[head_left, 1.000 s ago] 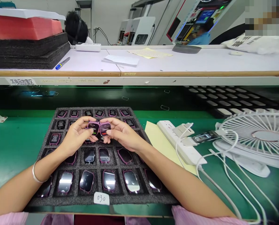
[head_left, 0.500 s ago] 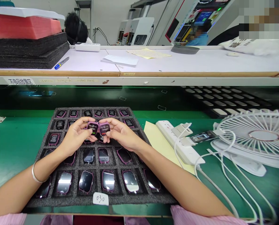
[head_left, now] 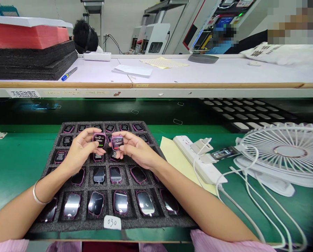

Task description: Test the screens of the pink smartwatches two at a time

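Note:
My left hand grips a purple-framed smartwatch by its edges, thumb on the lit screen, which shows small text and a green patch. In my right hand is a second purple smartwatch, its screen showing text and a red patch, with my thumb at its lower edge. Both watches are held side by side, slightly apart, above a dark grey foam tray. Several more watches lie in its compartments: the back rows have lit text screens, the front rows dark ones, such as this watch. My hands and forearms hide some compartments.
A white label reading 030 sits on the tray's front edge. To the right are yellow paper, a white power strip, cables and a white fan. Foam blocks and a marker lie on the shelf. People are beyond.
The two watches have moved apart, the left one shifting left and slightly up with my left hand. The right hand stays nearly in place. The view has shifted slightly.

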`<state>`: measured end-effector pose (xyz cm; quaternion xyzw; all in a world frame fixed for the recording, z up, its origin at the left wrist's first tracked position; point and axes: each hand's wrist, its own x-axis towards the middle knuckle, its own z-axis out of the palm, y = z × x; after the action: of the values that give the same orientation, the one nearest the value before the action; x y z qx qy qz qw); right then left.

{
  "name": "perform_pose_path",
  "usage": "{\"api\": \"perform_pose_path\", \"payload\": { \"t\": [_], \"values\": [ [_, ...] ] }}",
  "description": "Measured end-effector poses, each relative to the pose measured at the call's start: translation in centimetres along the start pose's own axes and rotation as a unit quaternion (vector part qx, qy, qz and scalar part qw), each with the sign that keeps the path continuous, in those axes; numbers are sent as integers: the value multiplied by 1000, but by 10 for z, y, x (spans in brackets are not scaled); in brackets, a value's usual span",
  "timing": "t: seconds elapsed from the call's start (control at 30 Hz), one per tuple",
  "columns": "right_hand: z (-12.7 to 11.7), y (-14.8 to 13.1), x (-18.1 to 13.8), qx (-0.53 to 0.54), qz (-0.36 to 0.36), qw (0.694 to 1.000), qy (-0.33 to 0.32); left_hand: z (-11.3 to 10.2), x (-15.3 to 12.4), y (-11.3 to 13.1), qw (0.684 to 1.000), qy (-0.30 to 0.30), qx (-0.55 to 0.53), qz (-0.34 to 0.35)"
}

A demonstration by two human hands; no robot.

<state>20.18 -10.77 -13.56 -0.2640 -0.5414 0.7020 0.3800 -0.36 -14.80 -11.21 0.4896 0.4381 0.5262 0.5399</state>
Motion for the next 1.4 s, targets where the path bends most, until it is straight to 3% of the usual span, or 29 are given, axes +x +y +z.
{"api": "perform_pose_path", "payload": {
  "t": [0.37, 0.73, 1.4],
  "values": [
    [0, 3, 2, 45, 36, 997, 44, 0, 5, -15, 1000, -5, -3, -13],
    [-1, 9, 1, 10, 7, 1000, 19, -1, 6, -20, 999, -34, -6, 11],
    [-2, 9, 2, -18, -5, 1000, -8, 0, 2, -17, 999, -38, 12, -5]
  ]
}}
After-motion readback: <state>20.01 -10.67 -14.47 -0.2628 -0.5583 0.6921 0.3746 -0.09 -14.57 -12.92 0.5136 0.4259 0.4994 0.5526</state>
